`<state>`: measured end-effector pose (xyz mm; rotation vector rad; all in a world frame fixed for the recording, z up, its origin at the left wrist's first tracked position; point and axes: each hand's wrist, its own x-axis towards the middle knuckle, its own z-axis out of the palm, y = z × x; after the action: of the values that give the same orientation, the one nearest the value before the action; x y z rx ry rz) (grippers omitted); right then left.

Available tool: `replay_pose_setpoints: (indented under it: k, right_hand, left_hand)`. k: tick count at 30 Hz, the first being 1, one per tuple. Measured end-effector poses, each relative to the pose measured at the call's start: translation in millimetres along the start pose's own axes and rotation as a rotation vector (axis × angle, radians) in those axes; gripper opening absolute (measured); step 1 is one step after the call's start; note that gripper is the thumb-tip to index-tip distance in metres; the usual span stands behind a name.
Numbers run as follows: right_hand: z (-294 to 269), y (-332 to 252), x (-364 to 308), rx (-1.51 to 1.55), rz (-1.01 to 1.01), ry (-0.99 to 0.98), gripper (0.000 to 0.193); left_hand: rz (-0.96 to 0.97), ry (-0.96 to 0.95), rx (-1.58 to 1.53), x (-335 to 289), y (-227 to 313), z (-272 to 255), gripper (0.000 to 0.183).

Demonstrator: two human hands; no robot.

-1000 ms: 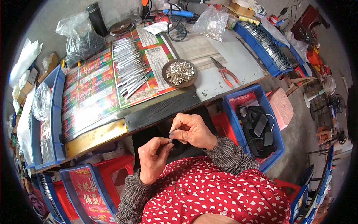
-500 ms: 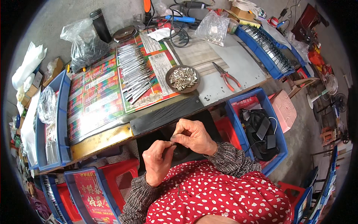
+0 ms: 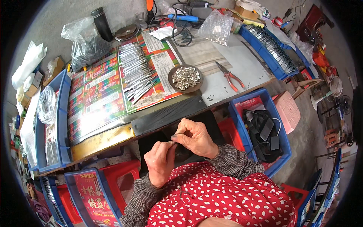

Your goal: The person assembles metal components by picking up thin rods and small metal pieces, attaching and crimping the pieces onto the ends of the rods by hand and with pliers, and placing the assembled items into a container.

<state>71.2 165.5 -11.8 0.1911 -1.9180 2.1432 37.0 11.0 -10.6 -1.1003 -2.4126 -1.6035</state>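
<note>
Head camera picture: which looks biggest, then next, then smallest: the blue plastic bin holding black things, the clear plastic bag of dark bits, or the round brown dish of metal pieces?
Largest: blue plastic bin holding black things
Middle: clear plastic bag of dark bits
Smallest: round brown dish of metal pieces

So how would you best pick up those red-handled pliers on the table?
Probably by both red handles, coming from the person's side with the right hand: the pliers lie flat, handles spread toward the person, dark nose pointing away.
</note>
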Motion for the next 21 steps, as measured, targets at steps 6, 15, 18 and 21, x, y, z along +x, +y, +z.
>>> replay_pose_setpoints:
  k: [6, 15, 18, 21]
  right_hand:
    - [4, -11, 1, 0.069, 0.081, 0.032, 0.015]
    - [-8, -13, -2, 0.083, 0.154, -0.107, 0.018]
    - [-1, -13, -3, 0.054, 0.131, -0.028, 0.018]
    - [5, -12, 0, 0.008, 0.127, 0.029, 0.016]
  left_hand:
    - [0.045, 0.061, 0.005, 1, 1, -2, 0.015]
    - [-0.136, -0.144, -0.216, -3, -4, -11, 0.011]
    - [0.062, 0.04, 0.02, -3, 0, -1, 0.014]
    - [0.071, 0.094, 0.07, -3, 0, 2, 0.015]
